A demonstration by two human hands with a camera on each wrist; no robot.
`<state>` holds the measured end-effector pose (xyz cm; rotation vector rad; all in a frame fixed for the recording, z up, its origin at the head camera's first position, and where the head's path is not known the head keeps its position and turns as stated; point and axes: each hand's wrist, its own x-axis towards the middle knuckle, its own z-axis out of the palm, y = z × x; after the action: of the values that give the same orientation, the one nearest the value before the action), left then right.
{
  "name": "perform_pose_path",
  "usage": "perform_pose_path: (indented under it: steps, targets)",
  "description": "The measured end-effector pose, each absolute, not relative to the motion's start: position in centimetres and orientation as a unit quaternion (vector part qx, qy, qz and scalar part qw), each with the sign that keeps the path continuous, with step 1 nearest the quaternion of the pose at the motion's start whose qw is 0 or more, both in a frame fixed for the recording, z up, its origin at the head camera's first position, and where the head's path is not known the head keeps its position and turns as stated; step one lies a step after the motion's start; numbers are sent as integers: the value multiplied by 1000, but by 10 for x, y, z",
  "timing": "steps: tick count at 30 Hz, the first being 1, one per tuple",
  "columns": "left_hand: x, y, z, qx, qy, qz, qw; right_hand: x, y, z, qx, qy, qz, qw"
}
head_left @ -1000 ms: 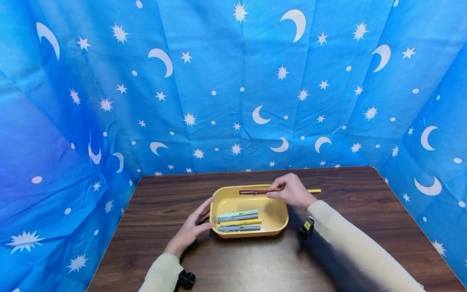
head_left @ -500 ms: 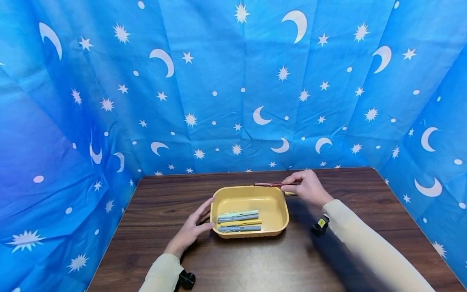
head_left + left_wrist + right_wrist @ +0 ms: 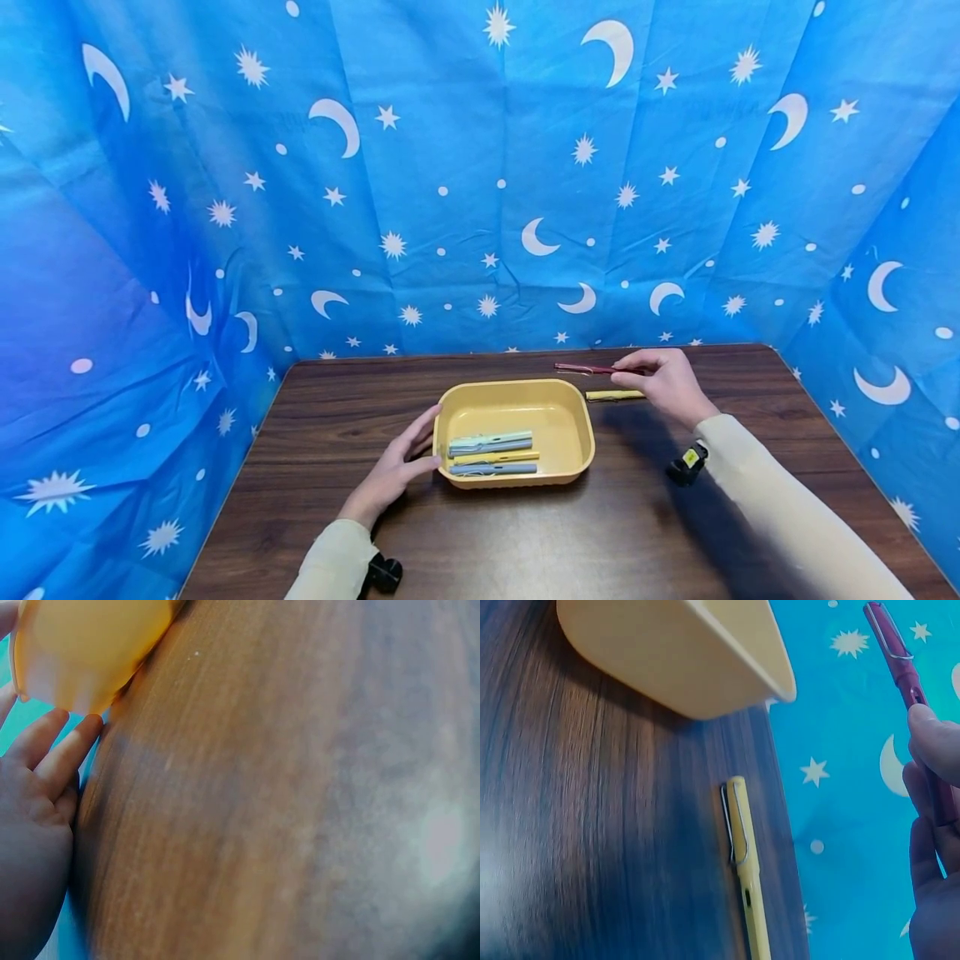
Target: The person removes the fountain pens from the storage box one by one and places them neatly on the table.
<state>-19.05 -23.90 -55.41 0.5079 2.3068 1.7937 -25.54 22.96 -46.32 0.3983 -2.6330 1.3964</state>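
Note:
My right hand [image 3: 667, 383] pinches a dark red pen [image 3: 585, 368] above the back right of the table. Its clip end points left in the head view. In the right wrist view, thumb and fingers hold the pen [image 3: 890, 646] by its lower part. Below it on the table lies a yellow pen [image 3: 611, 396] with a wire clip, right of the yellow box [image 3: 517, 482]. My left hand [image 3: 393, 467] touches the box's left end with fingers extended and thumb at the rim. Inside the box lie a pale green pen [image 3: 510, 437], a yellow pen [image 3: 517, 457] and grey-blue pens [image 3: 517, 469].
A dark wood-grain table [image 3: 517, 542] bears the box. Blue cloth [image 3: 450, 217] with white moons and stars hangs behind the table and along both sides. Black cameras [image 3: 686, 464] are strapped at the wrists.
My right hand has moved right with the red pen, from over the box to beyond its back right corner. More of the loose yellow pen shows. The left hand stays at the box.

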Motion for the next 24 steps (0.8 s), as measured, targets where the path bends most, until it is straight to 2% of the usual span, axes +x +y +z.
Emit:
perform_pose_path:
  steps: [15, 24]
  targets:
    - [-192, -239, -555, 175, 779, 596, 86, -244, 268, -486, 104, -884, 451, 66]
    - [-192, -239, -556, 173, 780, 596, 83, -237, 281, -500, 80, -888, 451, 47]
